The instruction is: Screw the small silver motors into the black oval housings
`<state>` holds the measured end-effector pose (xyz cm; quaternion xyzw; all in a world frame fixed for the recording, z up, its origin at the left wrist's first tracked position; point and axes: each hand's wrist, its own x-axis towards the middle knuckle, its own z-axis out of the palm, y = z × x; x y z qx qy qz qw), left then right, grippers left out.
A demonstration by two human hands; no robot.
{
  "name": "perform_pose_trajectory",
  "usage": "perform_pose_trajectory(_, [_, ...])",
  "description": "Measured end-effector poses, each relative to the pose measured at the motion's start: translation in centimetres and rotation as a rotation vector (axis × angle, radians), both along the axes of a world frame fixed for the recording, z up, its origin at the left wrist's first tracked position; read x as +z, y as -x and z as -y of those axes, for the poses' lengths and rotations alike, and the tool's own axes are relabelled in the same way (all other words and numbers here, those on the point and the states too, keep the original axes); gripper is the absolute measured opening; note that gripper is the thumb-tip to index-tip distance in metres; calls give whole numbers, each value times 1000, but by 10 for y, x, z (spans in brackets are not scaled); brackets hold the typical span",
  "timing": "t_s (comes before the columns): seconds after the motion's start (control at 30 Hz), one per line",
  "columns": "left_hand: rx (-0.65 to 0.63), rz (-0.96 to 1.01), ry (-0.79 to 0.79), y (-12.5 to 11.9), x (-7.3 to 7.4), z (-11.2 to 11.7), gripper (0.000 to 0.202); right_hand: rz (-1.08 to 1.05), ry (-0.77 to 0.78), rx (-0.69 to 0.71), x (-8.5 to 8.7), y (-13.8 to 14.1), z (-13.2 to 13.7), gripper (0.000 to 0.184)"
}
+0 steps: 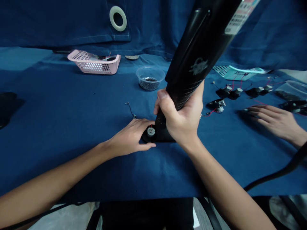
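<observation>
My right hand (183, 111) is wrapped round a large black electric screwdriver (189, 60), a lever along its side and a barcode label near the top. Its lower end tilts down onto a black plastic housing (165, 135) on the blue cloth; the very tip is hidden. At the housing's left end, my left hand (130, 135) grips it between thumb and fingers. A small round metal motor (151, 131) with a red wire shows in that end. A thin dark wire (130, 109) sticks out beyond my left fingers.
Behind stand a clear bowl (150, 78) of small dark pieces, a pink basket (98, 64) and a turquoise basket (240, 72). Several black parts with red wires (236, 93) lie right. Another person's hand (275, 123) rests there. A black cable (275, 174) hangs at the lower right.
</observation>
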<state>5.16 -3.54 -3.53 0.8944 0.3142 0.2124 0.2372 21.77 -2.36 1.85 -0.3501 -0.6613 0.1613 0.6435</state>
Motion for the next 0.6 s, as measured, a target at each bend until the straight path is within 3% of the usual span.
perform_pose_trajectory(0.6, [5, -25, 28, -1, 1, -1, 66, -9, -9, 8, -1, 2, 2, 41])
